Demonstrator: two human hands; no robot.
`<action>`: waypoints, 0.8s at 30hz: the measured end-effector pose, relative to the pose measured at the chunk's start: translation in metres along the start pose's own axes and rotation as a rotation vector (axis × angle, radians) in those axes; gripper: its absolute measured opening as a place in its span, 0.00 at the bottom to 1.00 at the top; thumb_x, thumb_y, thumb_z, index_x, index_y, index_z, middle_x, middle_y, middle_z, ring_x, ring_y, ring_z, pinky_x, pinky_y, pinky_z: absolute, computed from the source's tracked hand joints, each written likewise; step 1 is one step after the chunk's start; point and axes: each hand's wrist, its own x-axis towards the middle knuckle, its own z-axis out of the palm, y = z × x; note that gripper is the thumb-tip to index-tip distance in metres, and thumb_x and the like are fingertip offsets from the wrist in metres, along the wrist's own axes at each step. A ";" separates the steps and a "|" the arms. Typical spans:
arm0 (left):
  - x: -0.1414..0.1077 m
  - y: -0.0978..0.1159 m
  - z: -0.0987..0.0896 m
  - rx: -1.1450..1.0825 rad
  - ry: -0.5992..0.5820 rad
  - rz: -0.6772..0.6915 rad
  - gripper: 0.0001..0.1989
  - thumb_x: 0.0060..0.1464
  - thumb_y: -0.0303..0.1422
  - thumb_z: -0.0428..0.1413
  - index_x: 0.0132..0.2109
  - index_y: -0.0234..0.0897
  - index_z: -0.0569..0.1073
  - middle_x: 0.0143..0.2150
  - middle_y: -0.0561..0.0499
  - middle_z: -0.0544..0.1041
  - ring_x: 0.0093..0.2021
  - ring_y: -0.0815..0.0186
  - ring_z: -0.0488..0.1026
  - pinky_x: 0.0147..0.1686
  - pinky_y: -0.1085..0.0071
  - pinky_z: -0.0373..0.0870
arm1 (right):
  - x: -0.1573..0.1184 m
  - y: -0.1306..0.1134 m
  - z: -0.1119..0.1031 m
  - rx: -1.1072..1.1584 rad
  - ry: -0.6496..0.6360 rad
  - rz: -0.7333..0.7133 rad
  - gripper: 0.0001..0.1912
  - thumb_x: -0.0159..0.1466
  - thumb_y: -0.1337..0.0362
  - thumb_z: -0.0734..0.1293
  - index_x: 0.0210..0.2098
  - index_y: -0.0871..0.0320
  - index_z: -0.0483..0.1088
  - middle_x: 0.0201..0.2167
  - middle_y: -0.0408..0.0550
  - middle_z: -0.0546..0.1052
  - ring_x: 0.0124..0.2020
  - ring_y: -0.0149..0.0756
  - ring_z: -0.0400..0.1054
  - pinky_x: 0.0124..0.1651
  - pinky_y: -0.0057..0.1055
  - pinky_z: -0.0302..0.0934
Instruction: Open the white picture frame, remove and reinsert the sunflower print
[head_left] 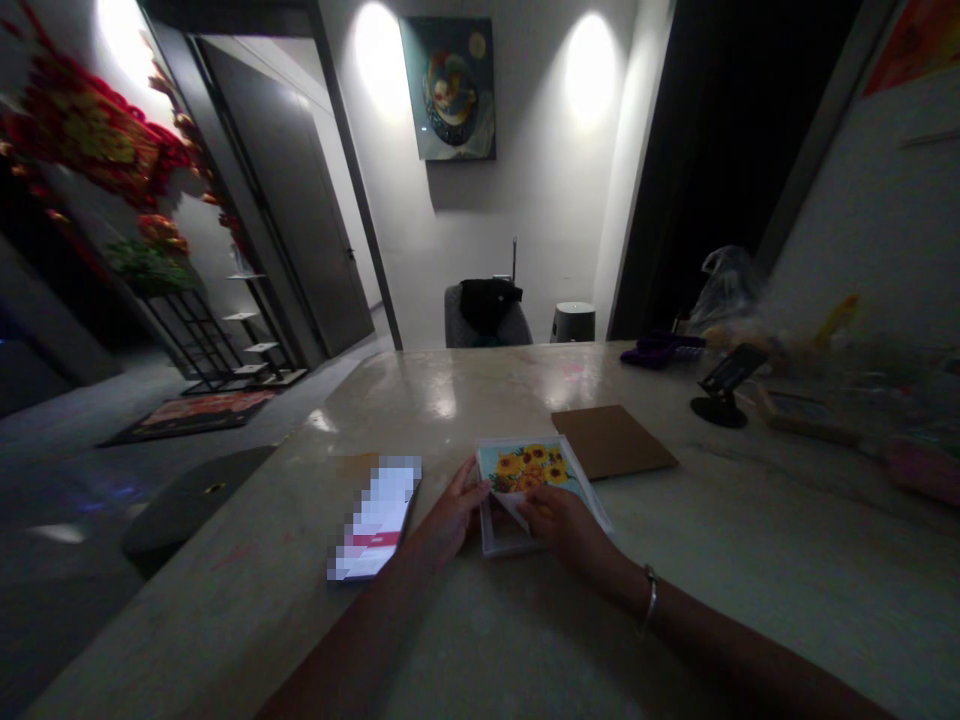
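Well, your left hand [450, 515] and right hand [559, 525] held the sunflower print [525, 468] with its lower edge raised from the white frame [489, 535], at lower centre of the counter [420, 400]. Your fingers [476, 490] were together on it, but if clamped, I cannot tell.

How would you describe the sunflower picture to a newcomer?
On the long polished counter, look between the person's left hand and right hand. The sunflower picture is a white-edged panel with a pale blue background; unlike the plain brown board beside it, it shows yellow flowers.
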 end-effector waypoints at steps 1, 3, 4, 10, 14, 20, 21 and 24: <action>0.000 -0.001 0.000 0.017 0.009 0.014 0.34 0.47 0.25 0.55 0.59 0.39 0.50 0.42 0.45 0.74 0.37 0.62 0.73 0.36 0.68 0.69 | 0.002 0.002 0.000 0.020 0.016 0.036 0.12 0.59 0.62 0.58 0.23 0.59 0.67 0.24 0.46 0.72 0.27 0.33 0.65 0.30 0.27 0.58; 0.002 -0.003 -0.002 0.037 0.027 0.038 0.32 0.45 0.26 0.56 0.58 0.38 0.54 0.42 0.45 0.74 0.39 0.62 0.72 0.39 0.66 0.67 | 0.005 0.005 -0.001 0.088 0.046 0.099 0.13 0.58 0.62 0.58 0.20 0.59 0.65 0.19 0.44 0.70 0.23 0.31 0.64 0.27 0.26 0.56; 0.004 -0.004 -0.004 0.054 0.042 0.055 0.31 0.44 0.26 0.57 0.56 0.37 0.57 0.42 0.45 0.74 0.41 0.61 0.72 0.41 0.66 0.66 | 0.007 0.006 -0.001 0.132 0.062 0.120 0.13 0.58 0.61 0.58 0.20 0.59 0.64 0.18 0.42 0.69 0.22 0.30 0.63 0.26 0.25 0.55; 0.012 -0.009 -0.014 0.324 0.251 0.240 0.21 0.36 0.23 0.61 0.42 0.36 0.70 0.46 0.44 0.71 0.50 0.57 0.64 0.48 0.65 0.59 | 0.011 0.012 -0.002 0.313 0.134 0.188 0.12 0.53 0.59 0.61 0.18 0.58 0.60 0.16 0.38 0.66 0.20 0.28 0.60 0.24 0.24 0.54; 0.011 -0.004 -0.012 0.650 0.380 0.458 0.10 0.36 0.25 0.60 0.32 0.36 0.73 0.42 0.46 0.71 0.50 0.57 0.62 0.51 0.66 0.54 | 0.012 0.013 0.001 0.349 0.118 0.192 0.13 0.51 0.57 0.63 0.17 0.57 0.59 0.16 0.38 0.65 0.20 0.28 0.60 0.23 0.24 0.54; 0.005 -0.005 -0.004 0.875 0.215 0.394 0.03 0.42 0.32 0.57 0.26 0.38 0.74 0.27 0.49 0.72 0.32 0.61 0.68 0.37 0.68 0.62 | 0.012 0.014 0.004 0.429 0.102 0.197 0.14 0.52 0.55 0.62 0.18 0.57 0.58 0.16 0.38 0.63 0.19 0.27 0.57 0.22 0.24 0.53; 0.005 -0.006 -0.004 0.883 0.209 0.399 0.03 0.41 0.31 0.57 0.27 0.38 0.74 0.27 0.49 0.72 0.31 0.61 0.68 0.36 0.68 0.62 | 0.012 0.013 0.002 0.437 0.133 0.190 0.14 0.51 0.55 0.62 0.19 0.57 0.58 0.16 0.38 0.62 0.19 0.27 0.57 0.22 0.24 0.54; 0.007 -0.010 -0.006 0.930 0.182 0.435 0.03 0.41 0.29 0.57 0.28 0.39 0.75 0.29 0.48 0.73 0.34 0.60 0.68 0.39 0.67 0.61 | 0.011 0.011 -0.010 0.509 0.229 0.148 0.15 0.52 0.52 0.62 0.21 0.58 0.58 0.18 0.38 0.63 0.21 0.27 0.58 0.24 0.24 0.55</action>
